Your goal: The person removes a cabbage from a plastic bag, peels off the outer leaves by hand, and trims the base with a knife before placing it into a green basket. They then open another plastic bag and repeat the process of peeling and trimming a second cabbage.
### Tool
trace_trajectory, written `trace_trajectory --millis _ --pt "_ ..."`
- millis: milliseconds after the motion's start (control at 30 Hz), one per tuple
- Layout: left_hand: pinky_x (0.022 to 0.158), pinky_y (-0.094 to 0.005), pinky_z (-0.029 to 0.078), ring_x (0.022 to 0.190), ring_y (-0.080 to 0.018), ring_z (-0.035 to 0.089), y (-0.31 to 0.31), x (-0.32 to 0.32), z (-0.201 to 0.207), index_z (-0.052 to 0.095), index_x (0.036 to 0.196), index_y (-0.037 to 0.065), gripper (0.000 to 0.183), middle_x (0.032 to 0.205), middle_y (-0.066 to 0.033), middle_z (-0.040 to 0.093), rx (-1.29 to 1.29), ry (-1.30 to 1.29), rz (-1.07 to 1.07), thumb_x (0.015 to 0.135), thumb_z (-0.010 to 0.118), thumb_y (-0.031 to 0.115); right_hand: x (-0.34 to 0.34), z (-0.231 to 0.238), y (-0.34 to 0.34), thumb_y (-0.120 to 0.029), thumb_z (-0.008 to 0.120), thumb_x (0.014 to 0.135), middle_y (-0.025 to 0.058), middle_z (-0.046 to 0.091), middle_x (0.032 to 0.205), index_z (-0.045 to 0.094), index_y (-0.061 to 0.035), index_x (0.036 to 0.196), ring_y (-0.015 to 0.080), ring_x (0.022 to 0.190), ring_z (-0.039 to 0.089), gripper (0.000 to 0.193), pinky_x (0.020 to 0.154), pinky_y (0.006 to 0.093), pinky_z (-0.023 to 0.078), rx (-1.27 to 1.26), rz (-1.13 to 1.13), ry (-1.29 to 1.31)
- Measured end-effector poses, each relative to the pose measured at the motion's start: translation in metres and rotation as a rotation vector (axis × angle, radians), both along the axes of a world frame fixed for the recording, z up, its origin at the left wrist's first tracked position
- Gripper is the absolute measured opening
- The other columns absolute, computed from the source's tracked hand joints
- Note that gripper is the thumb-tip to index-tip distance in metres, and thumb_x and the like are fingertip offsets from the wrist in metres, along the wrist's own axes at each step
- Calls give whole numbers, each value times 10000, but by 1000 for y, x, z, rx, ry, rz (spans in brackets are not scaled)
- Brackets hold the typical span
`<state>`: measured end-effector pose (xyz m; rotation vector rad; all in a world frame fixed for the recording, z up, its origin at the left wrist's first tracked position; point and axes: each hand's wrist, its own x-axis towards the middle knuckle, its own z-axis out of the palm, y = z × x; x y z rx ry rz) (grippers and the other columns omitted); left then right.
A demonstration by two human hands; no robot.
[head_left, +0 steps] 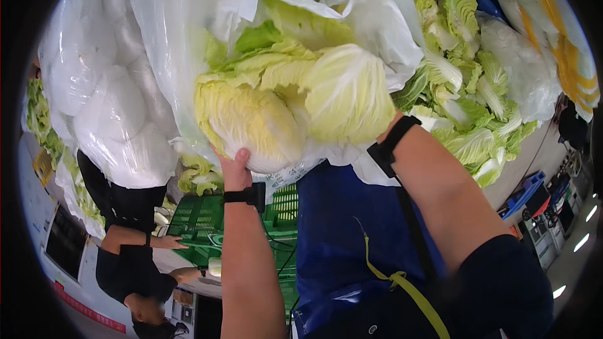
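Observation:
A pale yellow napa cabbage (254,129) is in front of me, its base toward me. My left hand (235,166) grips it low on the left, thumb on the near end and fingers hidden beneath. A broad outer leaf (352,91) stands out from the head on the right. Behind that leaf's right edge is my right hand (391,124); only a bit near the wrist shows, and its fingers are hidden. Both wrists wear black straps. White plastic sheeting (383,22) lies behind and below the cabbage, with more green leaves at the top.
Bulging white plastic bags (113,113) stand at the left. Loose cabbage leaves (471,88) are heaped on the right beside a clear bag (524,69). Green crates (198,220) are below left, where another person (135,263) has a hand at a crate. A blue apron (352,232) covers my front.

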<state>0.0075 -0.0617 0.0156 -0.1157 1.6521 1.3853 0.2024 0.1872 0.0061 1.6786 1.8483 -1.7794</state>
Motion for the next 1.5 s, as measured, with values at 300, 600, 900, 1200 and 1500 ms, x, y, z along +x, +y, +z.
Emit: trace_trajectory --millis 300,600,900,1200,1500 --pt "1027 -413 366 1213 -292 434 17 -5 7 129 1443 109 1101 1357 -120 383 93 -120 20 602 835 186 0 53 62 -98 666 705 218 538 1197 449 -26 1288 386 1106 518 626 900 414 449 164 184 -57" --pt "1030 -413 360 1220 -283 431 0 -4 -3 138 1445 92 1102 1348 -114 403 105 -103 46 597 835 184 -32 83 -73 -225 712 743 196 582 1082 509 10 1184 350 1032 550 539 905 402 434 -218 -60 308" --pt "1002 -459 409 1196 -304 470 28 27 35 296 1389 37 948 1330 -136 451 456 -464 165 643 823 289 -26 102 -56 -340 820 631 248 466 1246 424 19 1229 338 1190 451 802 983 396 377 -230 -148 154" --pt "1024 -386 341 1286 -266 334 126 67 57 50 1447 19 913 1442 -115 252 91 -343 166 766 654 82 -1 40 -20 -275 750 698 204 514 1165 396 -23 1273 332 1047 536 721 934 395 422 446 32 62" --pt "1066 -365 275 1253 -263 340 128 90 22 43 1447 18 1055 1405 -155 280 -29 178 189 653 738 -10 -6 7 -2 -328 607 752 223 623 957 600 -14 1072 396 922 584 449 851 443 451 240 181 -266"
